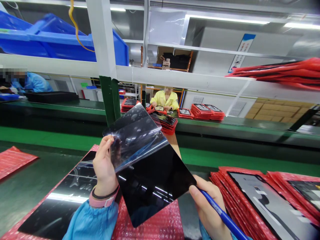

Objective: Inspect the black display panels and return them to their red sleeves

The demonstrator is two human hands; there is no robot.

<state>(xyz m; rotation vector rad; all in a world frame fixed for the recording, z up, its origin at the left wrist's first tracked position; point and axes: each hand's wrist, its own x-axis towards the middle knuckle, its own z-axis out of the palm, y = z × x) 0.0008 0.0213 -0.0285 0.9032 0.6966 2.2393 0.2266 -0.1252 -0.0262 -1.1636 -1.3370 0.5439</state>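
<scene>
A glossy black screen panel point(155, 180) is held up and tilted in front of me. Across its upper part lies a clear protective film point(136, 133), bubbled and creased, with a lifted fold running over the glass. My left hand point(105, 160) is closed in a pinch on the film at the left edge; whether it also grips the panel there I cannot tell. The fingers of my right hand point(210, 203) are closed on the panel's lower right corner, and they also hold a blue pen point(222, 216). Beneath the panel lies red bubble wrap point(152, 223).
Another filmed black panel point(62, 196) rests on red bubble wrap at left. Stacked panels in red bubble bags point(270, 203) stand at right. A white post point(102, 36) rises ahead, with blue bins point(50, 40) above. A person in yellow point(165, 100) works across the line.
</scene>
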